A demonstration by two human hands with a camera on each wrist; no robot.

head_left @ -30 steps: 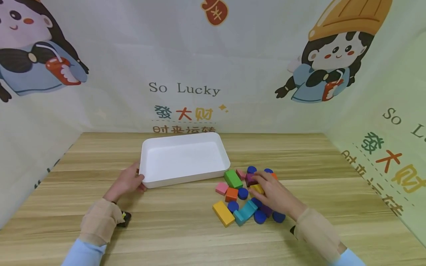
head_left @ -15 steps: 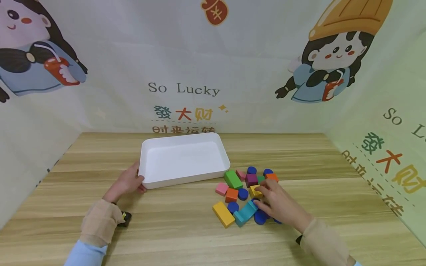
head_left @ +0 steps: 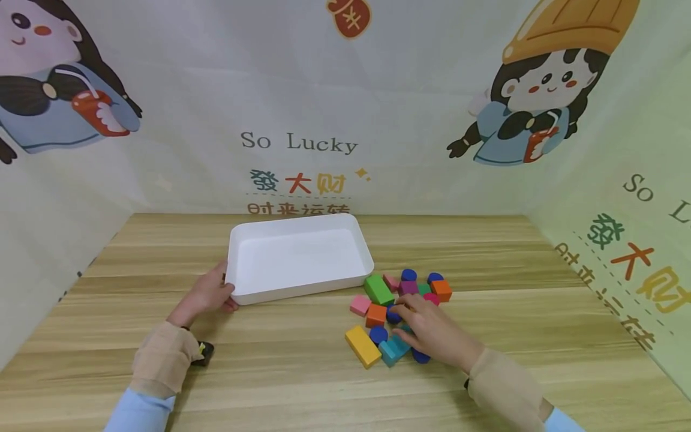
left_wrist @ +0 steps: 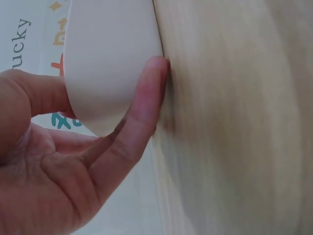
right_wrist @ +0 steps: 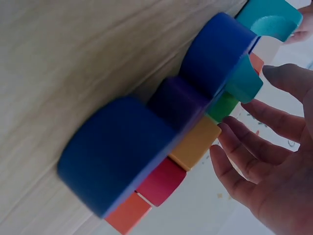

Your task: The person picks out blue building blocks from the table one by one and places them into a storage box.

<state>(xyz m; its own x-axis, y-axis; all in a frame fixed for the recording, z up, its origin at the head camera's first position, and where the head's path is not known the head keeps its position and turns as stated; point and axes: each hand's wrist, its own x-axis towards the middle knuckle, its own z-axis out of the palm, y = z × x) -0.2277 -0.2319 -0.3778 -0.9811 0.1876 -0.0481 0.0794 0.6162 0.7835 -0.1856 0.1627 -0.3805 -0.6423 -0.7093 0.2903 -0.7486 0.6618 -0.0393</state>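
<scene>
My left hand [head_left: 207, 291] grips the near-left corner of a shallow white tray [head_left: 302, 292], its thumb at the rim and fingers against the outer wall and underside, as the left wrist view shows. Over a loose group of toy blocks hovers my right hand [head_left: 439, 333], its fingers spread and slightly bent, holding nothing. Around it lie a teal notched block [head_left: 394, 350], a yellow block [head_left: 363, 346] and an orange cube [head_left: 376, 315]. The right wrist view shows a blue cylinder [right_wrist: 117, 152], a purple block [right_wrist: 178, 103] and a yellow block [right_wrist: 195, 142] near the fingertips.
A green block [head_left: 379, 290] lies close to the tray's near-right corner, with a pink block [head_left: 360, 305] beside it. Another orange block [head_left: 441, 291] is at the group's far right. Printed cloth [head_left: 410, 150] hangs behind the wooden table [head_left: 270, 372].
My right hand shifted slightly right and nearer, then left across the blocks, uncovering the far-right orange block and covering the yellow one. My left hand and the tray have stayed in place.
</scene>
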